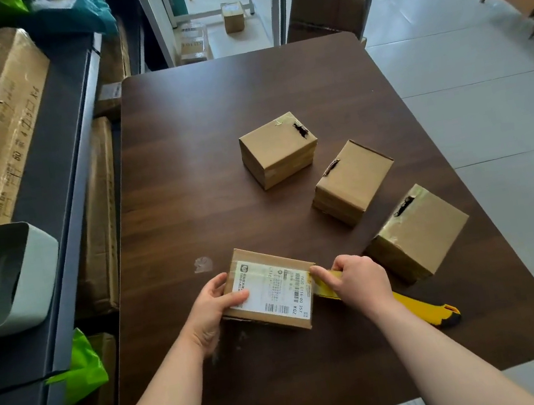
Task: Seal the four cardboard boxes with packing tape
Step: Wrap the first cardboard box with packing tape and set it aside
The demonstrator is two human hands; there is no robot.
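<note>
Two hands tape a labelled box at the near edge of the table (181, 145).

The left hand (210, 309) grips the box (271, 288) by its left end, thumb pressed flat on the white label (264, 287) and fingers curled down the side. A yellowish tape (324, 282) strip runs from the box's right edge into the right hand (360, 278), whose fingers are curled tight round it; the roll is mostly hidden. A yellow knife (427, 310) lies on the table under that wrist. Three boxes (352, 179) stand apart further back, to the right.
</note>
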